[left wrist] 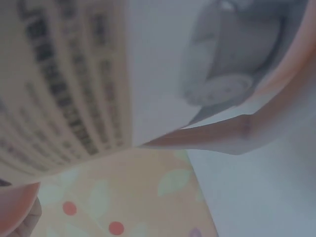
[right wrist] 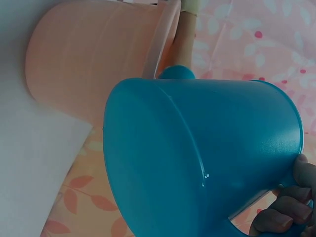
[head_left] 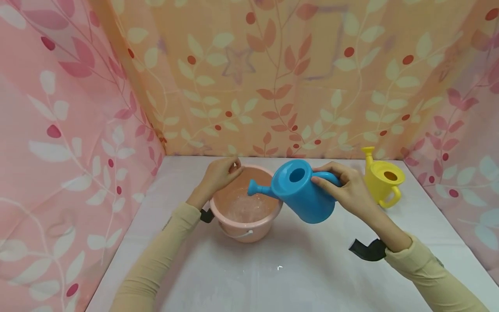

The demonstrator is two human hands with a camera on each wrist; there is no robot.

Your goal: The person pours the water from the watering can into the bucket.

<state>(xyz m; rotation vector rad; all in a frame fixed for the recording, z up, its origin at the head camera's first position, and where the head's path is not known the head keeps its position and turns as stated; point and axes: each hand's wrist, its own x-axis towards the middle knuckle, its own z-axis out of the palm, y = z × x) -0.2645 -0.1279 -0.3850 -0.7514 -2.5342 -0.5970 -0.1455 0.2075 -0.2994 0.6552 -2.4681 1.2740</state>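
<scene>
My right hand (head_left: 351, 188) grips the handle of a blue watering can (head_left: 312, 201), which tilts left with its sprinkler head over a pink bucket (head_left: 243, 232). Rippled water (head_left: 245, 210) lies inside the bucket. At the bucket's back-left rim, my left hand (head_left: 220, 175) holds the edge with curled fingers. In the right wrist view the can (right wrist: 207, 148) fills the middle, its base facing the camera, and the fingers (right wrist: 284, 212) wrap its handle. A blurred printed label (left wrist: 64, 89) on the bucket blocks much of the left wrist view.
A yellow watering can (head_left: 378, 182) stands upright at the back right, beyond my right hand. The white table (head_left: 312, 277) has small wet spots (head_left: 279, 268) near the front. Leaf-patterned cloth (head_left: 249, 86) walls the back and both sides.
</scene>
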